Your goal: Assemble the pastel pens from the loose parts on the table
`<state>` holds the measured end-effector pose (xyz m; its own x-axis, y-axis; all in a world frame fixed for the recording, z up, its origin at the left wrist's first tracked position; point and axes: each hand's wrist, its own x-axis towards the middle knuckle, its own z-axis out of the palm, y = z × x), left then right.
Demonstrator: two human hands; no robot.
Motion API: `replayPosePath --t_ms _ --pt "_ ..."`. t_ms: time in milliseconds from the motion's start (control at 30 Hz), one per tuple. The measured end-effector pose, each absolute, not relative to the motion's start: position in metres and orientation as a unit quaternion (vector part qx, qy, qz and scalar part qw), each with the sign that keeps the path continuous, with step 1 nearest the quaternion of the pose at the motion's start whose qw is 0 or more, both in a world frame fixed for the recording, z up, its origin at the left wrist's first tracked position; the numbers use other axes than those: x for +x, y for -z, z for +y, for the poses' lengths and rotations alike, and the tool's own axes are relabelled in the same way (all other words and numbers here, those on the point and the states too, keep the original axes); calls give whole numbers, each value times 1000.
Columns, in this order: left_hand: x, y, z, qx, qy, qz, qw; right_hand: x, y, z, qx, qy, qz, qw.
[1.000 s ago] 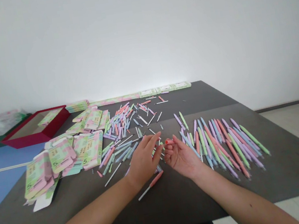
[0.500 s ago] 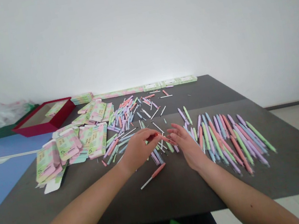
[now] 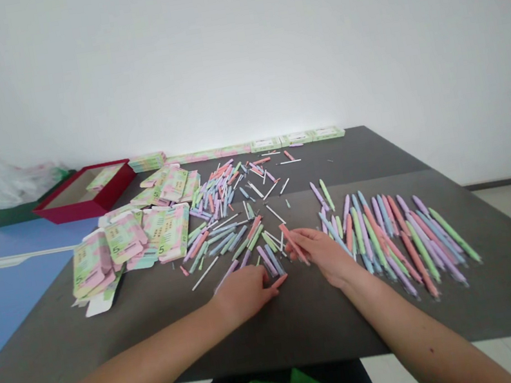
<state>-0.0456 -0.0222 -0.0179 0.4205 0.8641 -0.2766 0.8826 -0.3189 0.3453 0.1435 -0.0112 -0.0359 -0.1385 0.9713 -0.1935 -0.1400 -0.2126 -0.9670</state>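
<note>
- Thumb and fingertips of the right hand are closed in a narrow pinch on a coral pen, which slants across them with its far end free and pointing up and to the left.
- From where I stand, that light pinch looks sound; gripping around the middle and leaving both ends uncovered should stop the slim barrel from rolling.
- Left hand is low over the dark table, its fingers drawn in around a coral piece whose end pokes out toward the right; I can't tell whether they grip it or only touch it.
- A purple barrel and a blue barrel lie just beyond those fingertips, so a straight lift would, I'd judge, be less likely to nudge them.
- Both forearms angle inward from the near edge; the left wrist is fairly flat with its knuckles up, while the right hand turns its thumb side upward.
- Right wrist sits near the row of pens, so small movements seem wisest there.
</note>
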Motion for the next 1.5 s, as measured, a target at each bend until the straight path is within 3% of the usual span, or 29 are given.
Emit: replayPosePath --t_ms 167,300,400,533,700,833,1033,1267,1333,1500 --pt "-43 28 -32 811 14 537 231 144 31 -12 -473 -639 -381 472" --pt "-42 14 -21 696 -19 550 461 146 28 -11 -450 -659 -345 494" --pt "-44 2 -9 523 -129 507 673 148 27 -12 -434 -664 -333 510" --pt "-45 -3 12 306 -307 451 780 146 23 -15 -449 -631 -382 505" --pt "-43 7 29 186 -463 409 764 138 25 -21 -480 -552 -527 432" --pt "-43 15 32 174 -510 412 734 136 31 -21 -501 -491 -595 393" --pt "-41 21 27 216 -519 428 708 136 36 -18 -516 -434 -633 380" --pt "-29 29 7 434 -449 452 637 132 35 -19 -521 -347 -681 380" --pt "-27 28 4 480 -438 456 608 130 35 -21 -511 -389 -651 404" --pt "-30 20 5 572 -408 441 559 129 34 -24 -391 -701 -443 400"
